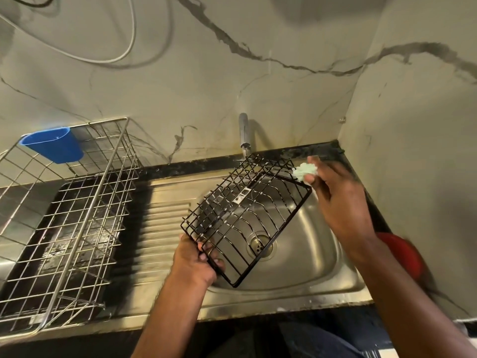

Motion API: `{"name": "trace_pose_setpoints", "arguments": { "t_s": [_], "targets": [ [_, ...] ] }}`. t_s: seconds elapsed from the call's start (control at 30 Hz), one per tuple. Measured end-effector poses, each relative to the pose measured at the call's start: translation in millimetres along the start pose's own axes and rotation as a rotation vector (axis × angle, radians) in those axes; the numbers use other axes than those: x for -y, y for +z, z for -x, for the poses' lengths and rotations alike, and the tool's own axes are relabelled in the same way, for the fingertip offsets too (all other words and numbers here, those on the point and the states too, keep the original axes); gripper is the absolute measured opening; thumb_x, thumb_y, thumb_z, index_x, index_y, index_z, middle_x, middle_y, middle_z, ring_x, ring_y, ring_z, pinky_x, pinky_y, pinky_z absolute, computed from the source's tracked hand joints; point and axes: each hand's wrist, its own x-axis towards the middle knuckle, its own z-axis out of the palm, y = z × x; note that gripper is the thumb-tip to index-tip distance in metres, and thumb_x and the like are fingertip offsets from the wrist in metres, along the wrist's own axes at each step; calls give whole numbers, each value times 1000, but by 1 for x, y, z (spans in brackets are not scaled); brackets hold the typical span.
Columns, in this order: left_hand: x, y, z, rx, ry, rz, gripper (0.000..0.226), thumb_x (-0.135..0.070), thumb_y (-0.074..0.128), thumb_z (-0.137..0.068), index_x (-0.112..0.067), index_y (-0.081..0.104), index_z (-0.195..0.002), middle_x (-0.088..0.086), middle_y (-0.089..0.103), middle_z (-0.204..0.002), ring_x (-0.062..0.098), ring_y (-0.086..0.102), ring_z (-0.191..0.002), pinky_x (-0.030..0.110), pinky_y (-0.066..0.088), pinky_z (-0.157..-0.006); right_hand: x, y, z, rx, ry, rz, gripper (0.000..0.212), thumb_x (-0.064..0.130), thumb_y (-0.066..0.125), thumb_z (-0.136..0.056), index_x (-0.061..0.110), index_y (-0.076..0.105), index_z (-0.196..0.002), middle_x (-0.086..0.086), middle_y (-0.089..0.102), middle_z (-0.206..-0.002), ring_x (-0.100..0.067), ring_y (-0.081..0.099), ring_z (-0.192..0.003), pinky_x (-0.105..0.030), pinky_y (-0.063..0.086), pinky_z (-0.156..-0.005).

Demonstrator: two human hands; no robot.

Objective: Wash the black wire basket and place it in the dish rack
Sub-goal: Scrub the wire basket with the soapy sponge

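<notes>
Left hand [196,262] is gripping the tilted black wire basket [247,215], soap-flecked, over the steel sink [309,270]; its small label is unreadable. Right hand [335,200] is pinching a pale-green scrubber [304,171] at its far corner.

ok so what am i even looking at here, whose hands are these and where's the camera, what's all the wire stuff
There is no machine here, only a person at a kitchen sink. The single picture comes from a wide-angle camera worn on the person's head, looking forward and down, so the walls look bent.

The left hand grips a corner of the black wire basket, holding it tilted over the steel sink, just below the tap. The right hand pinches a pale green scrubber at the basket's far corner.

On the counter to the left stands the dish rack, made of silver wire, with a blue cup hung on its back edge. Something red shows behind the right forearm; it is too blurred to name.
</notes>
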Motion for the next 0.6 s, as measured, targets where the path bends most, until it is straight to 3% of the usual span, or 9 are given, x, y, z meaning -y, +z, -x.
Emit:
{"name": "trace_pose_setpoints", "arguments": {
  "t_s": [0.13, 0.23, 0.43, 0.5, 0.6],
  "targets": [
    [3, 4, 5, -33, 5, 6, 65, -51, 27, -108, -23, 37, -50, -8, 33, -36, 9, 23, -25, 29, 18, -51, 1, 5, -3, -65, -27, -58, 33, 1, 69, -90, 9, 70, -123, -3, 66, -113, -6, 61, -98, 1, 38, -87],
    [2, 7, 3, -55, 14, 32, 63, -48, 28, -108, -24, 36, -51, -9, 33, -36, 10, 23, -24, 28, 18, -51, 15, 13, 10, -33, -51, -125, 32, 1, 71, -87, 13, 74, -116, -1, 68, -110, -10, 65, -97, -6, 46, -84],
    [-4, 1, -5, -43, 12, 79, 72, -44, 28, -109, -21, 38, -41, -10, 31, -36, 10, 24, -24, 30, 20, -52, 34, 32, 39, 292, -446, -128, 38, 4, 67, -87, 15, 68, -123, 3, 64, -111, -2, 60, -94, -8, 49, -80],
    [-5, -1, -5, -43, 1, 75, 62, -45, 29, -108, -24, 37, -50, -10, 31, -36, 11, 24, -24, 30, 21, -52, 26, 29, 29, 243, -481, -37, 37, -1, 69, -86, 13, 70, -120, 0, 65, -113, -9, 63, -98, -17, 55, -79],
    [-6, -5, -6, -30, -19, 35, 53, -43, 27, -108, -26, 34, -59, -9, 31, -36, 11, 24, -23, 30, 21, -52, 14, 16, 3, 25, -285, -78, 36, -8, 66, -86, 8, 71, -118, -7, 64, -112, -17, 64, -99, -16, 51, -84]
  ]
}}
